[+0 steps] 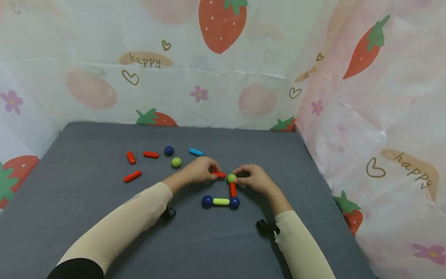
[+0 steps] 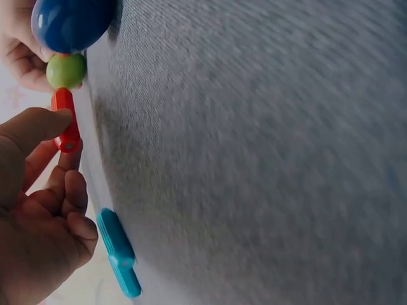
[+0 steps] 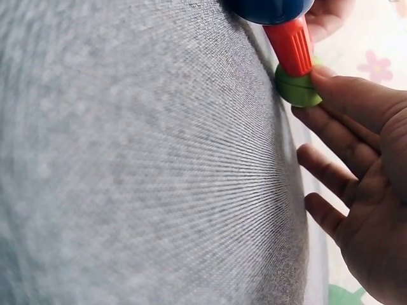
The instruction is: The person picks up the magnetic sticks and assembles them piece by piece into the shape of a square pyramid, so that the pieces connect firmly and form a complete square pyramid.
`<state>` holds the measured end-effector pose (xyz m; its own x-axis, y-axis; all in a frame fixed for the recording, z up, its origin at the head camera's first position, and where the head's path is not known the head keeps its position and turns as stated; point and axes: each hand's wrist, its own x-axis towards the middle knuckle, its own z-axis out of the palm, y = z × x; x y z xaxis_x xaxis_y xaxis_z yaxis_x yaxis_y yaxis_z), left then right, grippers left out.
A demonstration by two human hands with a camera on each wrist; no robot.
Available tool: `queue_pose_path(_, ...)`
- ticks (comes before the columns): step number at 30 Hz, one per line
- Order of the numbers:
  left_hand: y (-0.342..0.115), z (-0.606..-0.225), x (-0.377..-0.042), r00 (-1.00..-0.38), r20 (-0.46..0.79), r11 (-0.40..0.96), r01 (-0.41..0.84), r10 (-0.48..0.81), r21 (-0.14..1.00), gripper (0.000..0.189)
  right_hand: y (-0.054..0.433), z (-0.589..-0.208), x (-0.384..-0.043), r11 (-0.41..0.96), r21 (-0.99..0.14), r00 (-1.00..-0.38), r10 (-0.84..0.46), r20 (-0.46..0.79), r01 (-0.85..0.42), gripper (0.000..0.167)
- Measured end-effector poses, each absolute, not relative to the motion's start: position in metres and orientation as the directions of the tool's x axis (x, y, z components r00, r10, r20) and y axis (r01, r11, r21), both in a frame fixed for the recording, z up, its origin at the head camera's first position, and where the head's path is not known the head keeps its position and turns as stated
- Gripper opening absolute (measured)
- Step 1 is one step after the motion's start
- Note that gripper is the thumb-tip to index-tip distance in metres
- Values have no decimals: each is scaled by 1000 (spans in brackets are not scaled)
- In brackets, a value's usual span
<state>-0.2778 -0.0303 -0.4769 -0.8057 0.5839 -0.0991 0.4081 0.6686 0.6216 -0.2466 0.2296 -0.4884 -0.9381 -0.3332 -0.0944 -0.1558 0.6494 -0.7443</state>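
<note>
My left hand (image 1: 200, 169) pinches a red stick (image 2: 66, 121) between thumb and fingers, its far end right at a green ball (image 1: 231, 178). The right hand (image 1: 256, 179) holds that green ball between thumb and forefinger, as the right wrist view also shows. From the ball a second red stick (image 1: 233, 190) runs down to a dark blue ball (image 1: 234, 203). A yellow-green stick (image 1: 221, 202) joins this blue ball to another dark blue ball (image 1: 207, 201) on the left, so the joined pieces form an L shape on the grey cloth.
Beyond the left hand lies a light blue stick (image 1: 196, 152). Farther left are a loose green ball (image 1: 176, 162), a loose dark blue ball (image 1: 168, 150) and three red sticks, one of them (image 1: 132, 176) nearest me. A printed curtain (image 1: 223, 77) borders the grey table (image 1: 104, 139).
</note>
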Motion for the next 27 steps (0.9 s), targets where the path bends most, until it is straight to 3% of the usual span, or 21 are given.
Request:
queue_pose_path(6,-25,-480,-277,-799,-94,685,441,594,579,14,228,-487,-246,639,-752,-936,-339,-91,-158,23)
queue_pose_path(27,-27,-483,-273,-807,-88,666,414,584,621,13,222,-486,-241,656,-743,-949,-299,-95,-132,23)
